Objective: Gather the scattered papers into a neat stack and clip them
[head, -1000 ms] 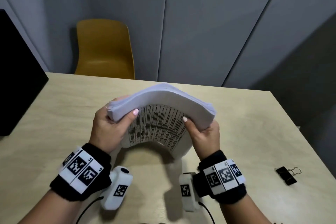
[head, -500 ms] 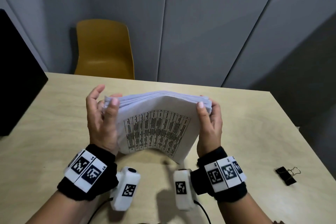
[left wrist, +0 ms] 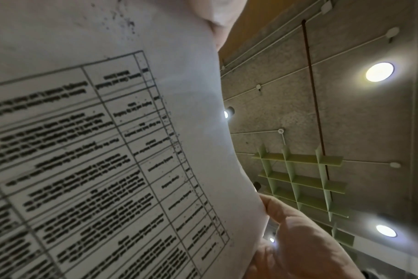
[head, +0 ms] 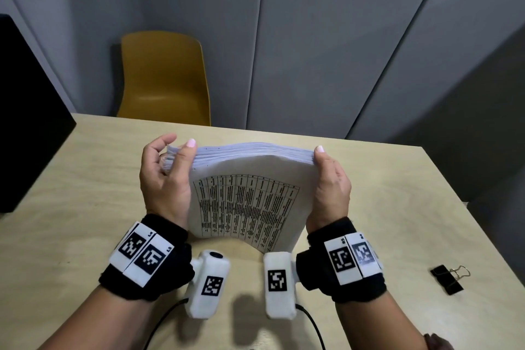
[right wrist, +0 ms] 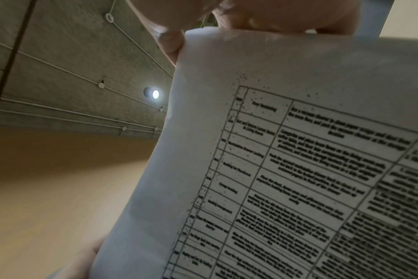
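A thick paper stack (head: 247,202) stands on edge on the wooden table (head: 85,179), with a printed table on the sheet facing me. My left hand (head: 167,176) holds its left edge, thumb at the front top corner and fingers behind, the index finger lifted off. On the other side my right hand (head: 331,182) grips the right edge, thumb on the front. The printed sheet (left wrist: 108,132) fills the left wrist view beside my thumb (left wrist: 298,236). It also fills the right wrist view (right wrist: 298,151). A black binder clip (head: 447,278) lies on the table at the right, apart from both hands.
A yellow chair (head: 164,77) stands behind the table's far edge. A black panel (head: 25,122) sits at the table's left side. Grey wall panels close off the back. The table's right edge runs just past the clip.
The stack was bowed over with both hands pinching its upper corners. It now stands straighter, its top edge more even, and both hands have moved to its side edges.
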The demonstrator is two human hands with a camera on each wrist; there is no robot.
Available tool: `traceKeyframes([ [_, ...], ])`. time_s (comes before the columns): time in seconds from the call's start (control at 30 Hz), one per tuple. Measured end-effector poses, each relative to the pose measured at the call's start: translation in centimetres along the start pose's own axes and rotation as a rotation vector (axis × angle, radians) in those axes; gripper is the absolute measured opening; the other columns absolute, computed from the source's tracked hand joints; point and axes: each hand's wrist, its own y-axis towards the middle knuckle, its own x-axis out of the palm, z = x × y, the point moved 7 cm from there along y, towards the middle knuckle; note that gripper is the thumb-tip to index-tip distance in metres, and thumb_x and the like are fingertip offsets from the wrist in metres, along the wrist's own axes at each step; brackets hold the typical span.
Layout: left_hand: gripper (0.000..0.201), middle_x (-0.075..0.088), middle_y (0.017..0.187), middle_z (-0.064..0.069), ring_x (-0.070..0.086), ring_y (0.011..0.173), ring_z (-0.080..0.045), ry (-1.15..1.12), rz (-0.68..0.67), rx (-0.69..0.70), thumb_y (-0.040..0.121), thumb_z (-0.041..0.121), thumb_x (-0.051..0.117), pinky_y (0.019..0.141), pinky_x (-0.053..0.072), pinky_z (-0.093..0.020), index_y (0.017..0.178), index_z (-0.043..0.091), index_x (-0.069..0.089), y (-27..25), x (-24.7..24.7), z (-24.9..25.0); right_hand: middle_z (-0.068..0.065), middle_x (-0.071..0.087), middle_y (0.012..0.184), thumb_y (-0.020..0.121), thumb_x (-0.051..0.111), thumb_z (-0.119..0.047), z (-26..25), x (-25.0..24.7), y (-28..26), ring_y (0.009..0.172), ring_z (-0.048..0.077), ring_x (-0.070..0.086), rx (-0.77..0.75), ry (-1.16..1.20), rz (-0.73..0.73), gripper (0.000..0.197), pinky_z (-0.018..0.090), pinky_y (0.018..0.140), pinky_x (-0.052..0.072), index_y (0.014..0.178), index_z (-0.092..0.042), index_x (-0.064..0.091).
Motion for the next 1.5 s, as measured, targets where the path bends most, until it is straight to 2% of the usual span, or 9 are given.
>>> traceKeyframes([
  [0.23, 0.03, 0.061, 0.084, 0.009, 0.055, 0.066, 0.007, 0.029, -0.008, -0.006, 0.067, 0.046, 0.063, 0.064, 0.044, -0.016, 0.09, 0.027, 0.06, 0.2, 0.3, -0.2, 0.001, 0.044, 0.065, 0.069, 0.066, -0.041, 0.0, 0.1, -0.1, 0.069, 0.019, 0.042, 0.014, -0.008, 0.019, 0.03, 0.032, 0.065, 0.036, 0.056, -0.02, 0.048],
  [0.43, 0.014, 0.067, 0.08, -0.001, 0.061, 0.063, 0.003, -0.037, -0.006, -0.043, 0.076, 0.025, 0.052, 0.056, 0.043, -0.007, 0.085, 0.018, 0.059, 0.3, 0.8, 0.2, -0.007, 0.039, 0.055, 0.075, 0.062, -0.032, 0.1, -0.1, 0.1, 0.06, 0.015, 0.038, 0.021, 0.025, 0.066, 0.031, 0.029, 0.06, 0.032, 0.053, -0.022, 0.042],
  [0.57, 0.016, 0.067, 0.081, 0.013, 0.06, 0.075, -0.002, 0.0, 0.007, -0.027, 0.079, 0.034, 0.046, 0.065, 0.044, -0.015, 0.08, 0.026, 0.059, 0.4, 0.7, 0.2, -0.006, 0.04, 0.054, 0.081, 0.06, -0.033, 0.2, 0.1, -0.2, 0.056, 0.015, 0.039, 0.0, 0.038, 0.047, 0.037, 0.026, 0.057, 0.034, 0.054, -0.022, 0.039],
  [0.67, 0.025, 0.067, 0.085, -0.001, 0.06, 0.076, -0.007, 0.026, 0.004, -0.001, 0.083, 0.038, 0.038, 0.069, 0.043, -0.021, 0.084, 0.024, 0.059, 0.4, 0.8, 0.2, -0.006, 0.037, 0.057, 0.073, 0.059, -0.038, 0.2, -0.1, 0.0, 0.06, 0.014, 0.038, -0.018, -0.003, 0.068, 0.033, 0.029, 0.062, 0.032, 0.053, -0.022, 0.038],
  [0.83, 0.055, 0.055, 0.092, 0.009, 0.054, 0.083, -0.006, -0.02, -0.095, -0.011, 0.075, 0.06, 0.038, 0.07, 0.044, -0.021, 0.111, 0.022, 0.055, -0.1, 1.3, 0.2, 0.007, 0.05, 0.072, 0.064, 0.062, -0.052, 0.1, 1.2, -0.2, 0.069, 0.019, 0.05, -0.033, -0.023, -0.126, 0.041, 0.032, 0.066, 0.041, 0.072, -0.014, 0.05],
  [1.03, 0.077, 0.055, 0.1, 0.008, 0.058, 0.08, 0.011, 0.122, -0.451, 0.048, 0.063, -0.007, 0.076, 0.073, 0.048, -0.007, 0.125, 0.027, 0.045, 0.0, 0.4, -2.4, 0.003, 0.061, 0.108, 0.06, 0.077, -0.017, 2.3, -1.3, 0.1, 0.092, 0.011, 0.062, -0.174, -0.278, -0.31, 0.065, 0.027, 0.082, 0.054, 0.117, -0.027, 0.047],
  [1.2, 0.017, 0.071, 0.077, 0.025, 0.063, 0.074, 0.007, 0.233, -0.453, -0.05, 0.062, 0.036, 0.075, 0.079, 0.051, -0.022, 0.078, 0.038, 0.072, -0.1, 0.1, -5.0, -0.009, 0.072, 0.066, 0.071, 0.073, 0.005, 4.9, -1.0, -0.2, 0.066, 0.004, 0.065, -0.087, -0.351, -0.371, 0.024, 0.028, 0.066, 0.054, 0.071, -0.019, 0.07],
  [1.33, 0.02, 0.068, 0.065, 0.027, 0.061, 0.065, 0.013, 0.254, -0.357, 0.047, 0.076, 0.014, 0.073, 0.063, 0.049, -0.008, 0.075, 0.031, 0.063, 0.3, 0.0, -3.6, -0.012, 0.071, 0.064, 0.075, 0.066, 0.012, 4.1, -0.8, -0.4, 0.065, 0.003, 0.065, -0.135, -0.273, -0.357, 0.023, 0.02, 0.061, 0.055, 0.075, -0.012, 0.067],
  [1.5, 0.031, 0.073, 0.08, 0.016, 0.066, 0.084, 0.004, 0.285, -0.509, -0.178, 0.073, 0.004, 0.073, 0.082, 0.049, -0.026, 0.088, 0.029, 0.063, -0.7, -1.2, -7.2, -0.011, 0.072, 0.067, 0.07, 0.075, 0.001, 6.6, -2.5, -0.5, 0.07, 0.005, 0.067, -0.031, -0.397, -0.359, 0.019, 0.029, 0.067, 0.055, 0.087, -0.005, 0.068],
])
